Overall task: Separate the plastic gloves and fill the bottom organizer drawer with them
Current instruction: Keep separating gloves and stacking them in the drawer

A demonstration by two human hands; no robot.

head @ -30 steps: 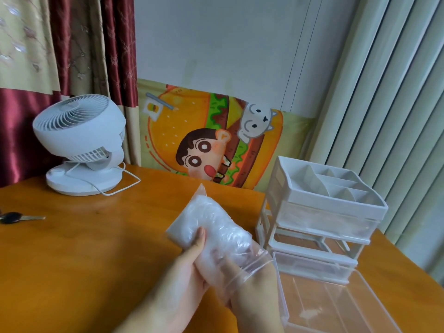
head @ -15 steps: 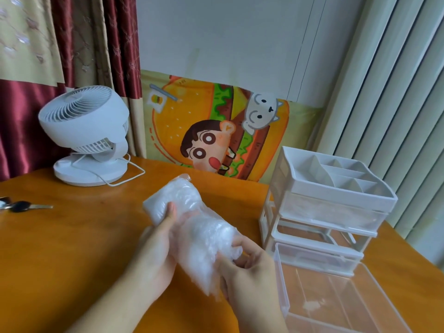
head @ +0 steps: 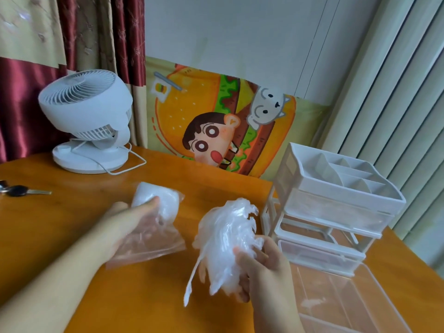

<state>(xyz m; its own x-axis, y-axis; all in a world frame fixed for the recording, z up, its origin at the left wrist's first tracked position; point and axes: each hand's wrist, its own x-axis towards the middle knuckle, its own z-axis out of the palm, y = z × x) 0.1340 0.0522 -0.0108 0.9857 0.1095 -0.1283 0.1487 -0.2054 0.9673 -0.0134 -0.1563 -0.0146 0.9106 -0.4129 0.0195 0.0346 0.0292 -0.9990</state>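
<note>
my right hand (head: 262, 267) grips a crinkled, translucent white wad of gloves (head: 225, 246); my left hand (head: 134, 219) holds the clear bag (head: 153, 227), some gloves inside.

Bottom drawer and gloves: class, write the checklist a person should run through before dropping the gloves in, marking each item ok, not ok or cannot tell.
1. Bottom drawer pulled out, open on top: ok.
2. Drawer free of other contents: cannot tell; something small and pale shows at its floor.
3. Bundle of gloves out of the bag: ok.
4. Right hand has a grip on the bundle: ok.
5. Left hand holds the bag aside: ok.
6. Gloves separated singly: not ok, still bunched.
</note>
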